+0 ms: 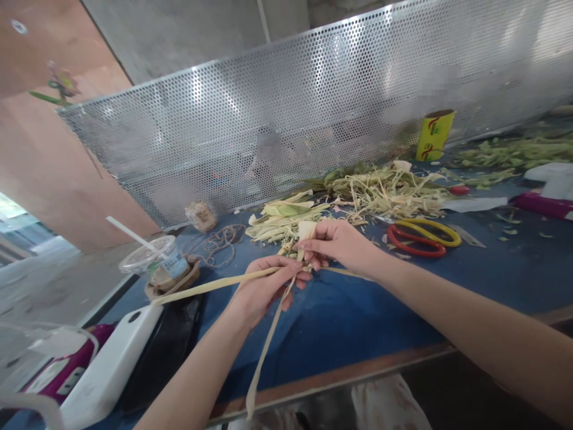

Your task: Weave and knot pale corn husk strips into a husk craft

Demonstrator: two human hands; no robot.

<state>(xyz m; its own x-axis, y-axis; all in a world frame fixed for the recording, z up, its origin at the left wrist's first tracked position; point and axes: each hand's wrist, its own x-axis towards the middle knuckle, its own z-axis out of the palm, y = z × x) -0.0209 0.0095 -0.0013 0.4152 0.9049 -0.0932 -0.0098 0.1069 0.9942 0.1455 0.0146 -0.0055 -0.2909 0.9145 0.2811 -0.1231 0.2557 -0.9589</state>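
Observation:
Both hands meet over the near middle of the blue table, gripping pale dried husk strips where they cross. My left hand [268,283] is closed, its thumb pressing on the crossing. From it one long husk strip [215,283] runs out to the left and another strip [268,343] hangs toward the table edge. Fingers pinched, my right hand [329,242] holds a wider folded piece of husk [306,232] upright just above the crossing. A further thin strip [347,273] passes under my right wrist. How the strips are joined is hidden by the fingers.
Red-and-yellow-handled scissors [423,237] lie right of my hands. Behind are a husk pile [385,191], a yellow can [435,136] and a perforated metal screen [268,119]. On the left are a plastic cup [168,266], twine [221,243], a white phone-like object [111,364] and a purple power strip [67,370].

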